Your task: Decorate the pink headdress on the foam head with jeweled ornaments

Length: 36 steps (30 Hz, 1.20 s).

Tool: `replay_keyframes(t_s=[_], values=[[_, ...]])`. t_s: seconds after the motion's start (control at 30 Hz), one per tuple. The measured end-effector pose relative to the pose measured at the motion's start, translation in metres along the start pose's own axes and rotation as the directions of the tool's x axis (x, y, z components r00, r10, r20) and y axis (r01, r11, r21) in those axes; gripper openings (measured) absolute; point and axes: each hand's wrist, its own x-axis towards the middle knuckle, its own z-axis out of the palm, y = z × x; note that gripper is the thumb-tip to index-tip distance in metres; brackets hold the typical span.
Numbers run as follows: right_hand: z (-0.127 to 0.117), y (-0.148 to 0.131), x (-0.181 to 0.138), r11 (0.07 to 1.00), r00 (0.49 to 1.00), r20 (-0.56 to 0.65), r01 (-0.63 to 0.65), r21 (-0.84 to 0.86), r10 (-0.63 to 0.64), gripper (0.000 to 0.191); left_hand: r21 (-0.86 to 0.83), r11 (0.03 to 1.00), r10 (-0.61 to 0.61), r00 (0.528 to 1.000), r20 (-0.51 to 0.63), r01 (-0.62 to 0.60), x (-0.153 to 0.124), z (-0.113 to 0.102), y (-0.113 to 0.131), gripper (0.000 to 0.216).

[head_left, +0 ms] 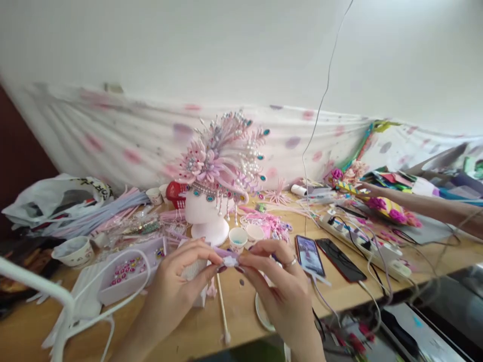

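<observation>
My left hand (180,281) and my right hand (277,284) meet over the front of the wooden table (234,322). Both pinch a small pale lilac craft piece (228,259) between thumb and fingertips; a lilac strip runs along its top. A ring shows on my right hand. Right behind the hands stands a pink and lilac beaded headdress (222,161) on a white stand (206,216). Two small paper cups (246,236) sit between the stand and my fingers.
A tray of pink gems (130,271) lies left, with a white bowl (75,250) and pink stems (109,213) beyond. Two phones (328,256) and a power strip (362,241) lie right. Another person's arm (422,206) reaches in from the right.
</observation>
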Motion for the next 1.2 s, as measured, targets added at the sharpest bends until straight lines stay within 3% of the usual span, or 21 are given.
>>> replay_keyframes(t_s=[0.2, 0.27, 0.33, 0.37, 0.43, 0.53, 0.63, 0.7, 0.83, 1.0, 1.2], values=[[-0.002, 0.017, 0.012, 0.997, 0.995, -0.074, 0.057, -0.045, -0.06, 0.016, 0.089, 0.996, -0.03, 0.987, 0.159, 0.016, 0.032, -0.009, 0.009, 0.009], [-0.006, 0.024, 0.022, 1.0, 0.994, -0.108, 0.015, -0.01, -0.016, 0.015, 0.191, 0.981, 0.03, 0.997, 0.076, -0.044, 0.052, -0.017, 0.01, 0.005], [-0.012, 0.029, 0.038, 0.994, 0.989, -0.131, -0.054, 0.09, 0.065, 0.013, 0.327, 0.936, 0.166, 0.981, -0.098, -0.126, 0.078, -0.022, 0.009, 0.01], [-0.015, 0.03, 0.047, 0.982, 0.986, -0.122, -0.092, 0.165, 0.113, 0.012, 0.409, 0.897, 0.24, 0.961, -0.137, -0.166, 0.093, -0.021, 0.006, 0.019], [-0.017, 0.033, 0.07, 0.93, 0.98, -0.051, -0.164, 0.329, 0.192, 0.013, 0.532, 0.821, 0.306, 0.946, -0.105, -0.206, 0.122, -0.016, -0.002, 0.044], [-0.013, 0.036, 0.105, 0.852, 0.948, 0.137, -0.319, 0.415, 0.289, 0.017, 0.617, 0.773, 0.207, 0.978, -0.023, -0.15, 0.157, -0.005, -0.017, 0.065], [-0.003, 0.039, 0.131, 0.843, 0.883, 0.277, -0.452, 0.291, 0.378, 0.019, 0.574, 0.811, 0.125, 0.992, 0.019, -0.113, 0.174, -0.004, -0.027, 0.053], [0.003, 0.04, 0.143, 0.857, 0.843, 0.303, -0.498, 0.133, 0.443, 0.019, 0.526, 0.844, 0.1, 0.994, 0.039, -0.105, 0.179, -0.009, -0.031, 0.042], [0.016, 0.038, 0.159, 0.86, 0.83, 0.226, -0.487, -0.153, 0.511, 0.02, 0.466, 0.879, 0.087, 0.995, 0.045, -0.098, 0.183, -0.023, -0.034, 0.034], [0.037, 0.028, 0.17, 0.834, 0.831, 0.161, -0.482, -0.268, 0.532, 0.019, 0.417, 0.903, 0.102, 0.994, 0.023, -0.103, 0.184, -0.031, -0.039, 0.026], [0.054, 0.028, 0.18, 0.775, 0.797, 0.086, -0.546, -0.318, 0.598, 0.028, 0.39, 0.911, 0.155, 0.988, -0.018, -0.136, 0.185, -0.03, -0.044, 0.011]])
